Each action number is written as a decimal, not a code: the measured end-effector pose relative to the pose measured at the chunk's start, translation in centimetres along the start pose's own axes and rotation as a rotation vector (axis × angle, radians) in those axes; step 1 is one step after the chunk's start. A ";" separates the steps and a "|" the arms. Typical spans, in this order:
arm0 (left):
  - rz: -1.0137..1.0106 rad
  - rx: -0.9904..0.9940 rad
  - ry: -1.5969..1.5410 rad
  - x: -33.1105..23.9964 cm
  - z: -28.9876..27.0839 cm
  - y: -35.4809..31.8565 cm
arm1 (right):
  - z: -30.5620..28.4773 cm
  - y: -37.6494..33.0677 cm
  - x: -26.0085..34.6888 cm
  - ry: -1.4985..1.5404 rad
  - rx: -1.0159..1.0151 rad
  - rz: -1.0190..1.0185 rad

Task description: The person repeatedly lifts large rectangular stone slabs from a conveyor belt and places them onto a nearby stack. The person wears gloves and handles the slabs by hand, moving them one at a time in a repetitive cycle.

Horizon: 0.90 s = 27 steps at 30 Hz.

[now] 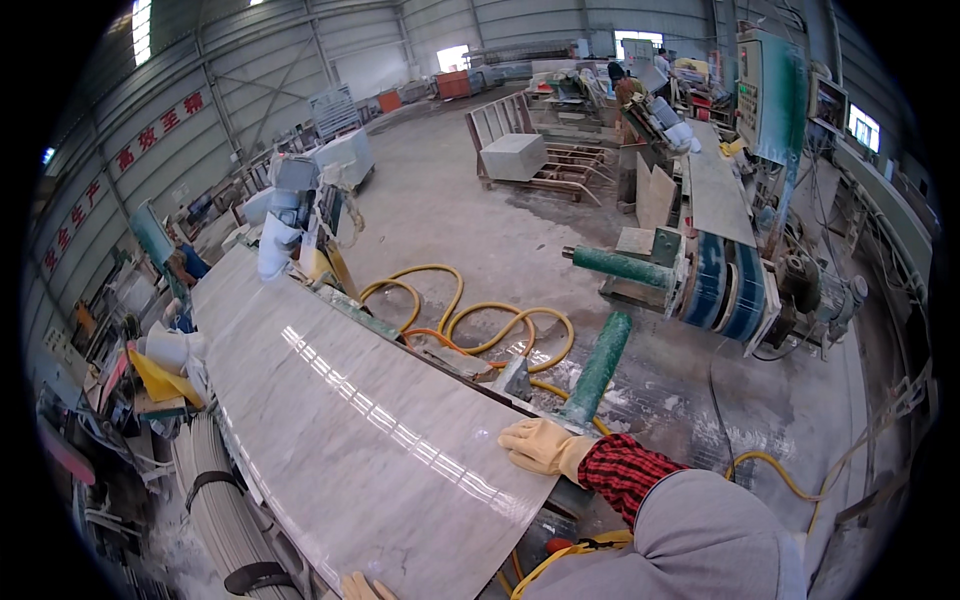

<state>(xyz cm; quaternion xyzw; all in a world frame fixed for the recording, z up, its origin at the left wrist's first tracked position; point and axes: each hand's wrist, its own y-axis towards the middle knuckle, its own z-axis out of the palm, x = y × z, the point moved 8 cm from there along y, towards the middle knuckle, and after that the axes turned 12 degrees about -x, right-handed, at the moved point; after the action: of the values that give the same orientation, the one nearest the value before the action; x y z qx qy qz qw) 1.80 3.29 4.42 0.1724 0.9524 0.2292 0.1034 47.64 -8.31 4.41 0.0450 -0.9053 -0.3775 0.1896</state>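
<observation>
A long, polished grey-white stone slab (380,420) lies in front of me, with light strips reflected on its glossy top. My right hand (545,446), in a cream work glove, rests on the slab's right edge near its close corner, fingers stretched over the surface. At the lower edge of the picture only the gloved fingers of my left hand (368,588) show, apart and touching the slab's near left side; the rest of that hand is cut off. A green roller (598,366) stands out just beyond my right hand.
Yellow hose (510,310) loops across the floor beyond the slab. A machine head (292,205) stands over the slab's far end. To the right, a belt conveyor (725,285) carries another slab. A stone block (513,157) sits on a rack. Bundled strips (222,500) lie at left.
</observation>
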 end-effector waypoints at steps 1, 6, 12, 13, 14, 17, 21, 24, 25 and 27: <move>0.010 -0.011 0.005 -0.1 -0.1 0.0 | -0.1 0.0 0.0 0.004 0.006 0.002; 0.014 -0.039 -0.017 -0.2 -0.4 -0.2 | 0.5 -0.4 -0.5 0.009 0.092 0.039; -0.012 -0.013 -0.011 0.3 0.3 -0.4 | 0.5 -0.7 -0.6 0.016 0.084 0.057; -0.004 -0.017 -0.006 0.3 0.4 -0.5 | 0.4 -0.7 -0.5 0.014 0.078 0.055; 0.004 -0.021 -0.001 0.3 0.3 -0.5 | 0.4 -0.7 -0.5 0.012 0.072 0.053; -0.011 -0.031 -0.014 0.1 0.0 -0.7 | 0.1 -0.7 -0.2 0.005 0.053 0.040; 0.038 -0.066 -0.018 -0.4 -0.6 -0.9 | -0.1 -0.9 -0.2 0.008 0.005 0.028; 0.040 -0.055 -0.011 -0.4 -0.7 -0.9 | -0.4 -0.7 0.0 0.011 0.011 0.022; 0.044 -0.058 -0.008 -0.5 -0.6 -1.0 | -0.5 -0.7 0.1 0.008 0.010 0.022; 0.044 -0.048 -0.008 -0.7 -0.6 -0.9 | -0.8 -0.9 0.0 0.003 -0.005 0.016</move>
<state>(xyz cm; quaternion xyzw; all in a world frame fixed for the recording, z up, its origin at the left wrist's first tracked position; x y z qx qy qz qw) 2.05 2.02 4.56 0.1917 0.9422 0.2534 0.1062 47.85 -9.48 4.27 0.0378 -0.9043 -0.3782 0.1944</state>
